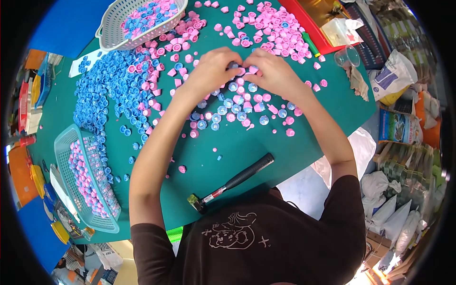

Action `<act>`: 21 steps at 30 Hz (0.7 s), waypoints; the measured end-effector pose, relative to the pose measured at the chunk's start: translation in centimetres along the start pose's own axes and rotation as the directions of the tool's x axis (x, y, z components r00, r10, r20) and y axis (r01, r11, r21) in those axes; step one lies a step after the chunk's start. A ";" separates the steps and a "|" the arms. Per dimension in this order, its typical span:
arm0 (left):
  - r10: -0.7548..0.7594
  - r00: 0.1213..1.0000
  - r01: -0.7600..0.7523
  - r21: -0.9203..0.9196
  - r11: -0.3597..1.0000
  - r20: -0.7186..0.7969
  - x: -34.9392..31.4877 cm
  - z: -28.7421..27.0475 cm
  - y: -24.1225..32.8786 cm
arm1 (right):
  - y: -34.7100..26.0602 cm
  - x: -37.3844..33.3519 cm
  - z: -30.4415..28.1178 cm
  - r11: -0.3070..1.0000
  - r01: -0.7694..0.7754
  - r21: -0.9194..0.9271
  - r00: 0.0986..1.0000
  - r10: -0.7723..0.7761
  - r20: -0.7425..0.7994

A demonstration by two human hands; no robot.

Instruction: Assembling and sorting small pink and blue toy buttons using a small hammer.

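Observation:
Both hands meet over the far middle of the green table, fingers curled in toward each other. My left hand [213, 70] is closed in a pinch; its fingers hide most of whatever lies between them. My right hand [274, 72] pinches a small pink plastic piece [253, 70] at its fingertips. Just below them spreads a loose group of small pieces, among them a round blue piece [252, 87] with a pale centre and a pink cup-shaped piece [258, 98]. A pile of pink cup-shaped pieces [280, 35] lies beyond my right hand.
Left of my left arm is a heap of blue pieces [111, 78]. A pale basket [108, 40] and a teal basket [85, 209] hold mixed pieces. A black-handled hammer [247, 172] lies near my body. A red tray [304, 19], green-handled tool [311, 45] and clear cup [347, 57] stand far right.

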State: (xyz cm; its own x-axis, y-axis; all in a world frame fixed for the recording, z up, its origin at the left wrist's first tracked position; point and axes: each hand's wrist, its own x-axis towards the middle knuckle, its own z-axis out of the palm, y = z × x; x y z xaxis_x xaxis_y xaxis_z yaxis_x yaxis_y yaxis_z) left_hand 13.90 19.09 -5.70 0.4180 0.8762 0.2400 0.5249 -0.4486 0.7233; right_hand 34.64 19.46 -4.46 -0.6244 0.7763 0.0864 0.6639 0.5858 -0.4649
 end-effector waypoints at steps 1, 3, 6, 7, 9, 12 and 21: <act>-0.001 0.998 -0.002 0.050 0.999 0.058 0.1 0.1 0.3 | -0.4 0.0 0.2 1.000 0.001 0.000 1.000 -0.001 0.001; 0.004 0.993 -0.016 0.096 0.995 0.120 0.2 0.2 0.5 | -1.0 -0.2 0.5 0.996 0.011 -0.087 1.000 -0.012 -0.005; -0.022 0.990 -0.005 0.197 0.980 0.138 -1.2 0.1 1.2 | -1.5 -0.5 0.7 0.997 -0.029 -0.075 1.000 0.029 0.010; -0.043 0.991 0.012 0.230 0.973 0.129 -1.8 0.1 1.5 | -1.5 -0.5 0.7 0.998 -0.032 -0.057 0.999 0.033 0.008; -0.070 0.991 0.037 0.267 0.963 0.117 -3.0 0.4 1.9 | -2.0 -0.2 0.9 0.997 -0.017 -0.076 0.999 0.020 0.034; -0.060 0.997 0.040 0.309 0.950 0.056 -4.1 1.3 2.3 | -2.0 0.4 1.7 0.993 0.011 -0.117 0.997 -0.001 0.083; -0.476 0.867 0.165 -0.986 -0.012 0.151 -8.2 -2.7 2.6 | -0.8 -0.1 1.1 0.974 -0.033 0.225 0.996 0.050 -0.070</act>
State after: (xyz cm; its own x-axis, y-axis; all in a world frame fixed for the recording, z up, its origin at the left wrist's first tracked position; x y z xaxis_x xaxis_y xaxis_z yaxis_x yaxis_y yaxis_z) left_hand 9.81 11.25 -4.05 0.2241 0.9461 -0.2338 -0.6686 0.3238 0.6695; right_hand 33.70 18.69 -5.12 -0.5603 0.8190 0.1241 0.5746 0.4922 -0.6539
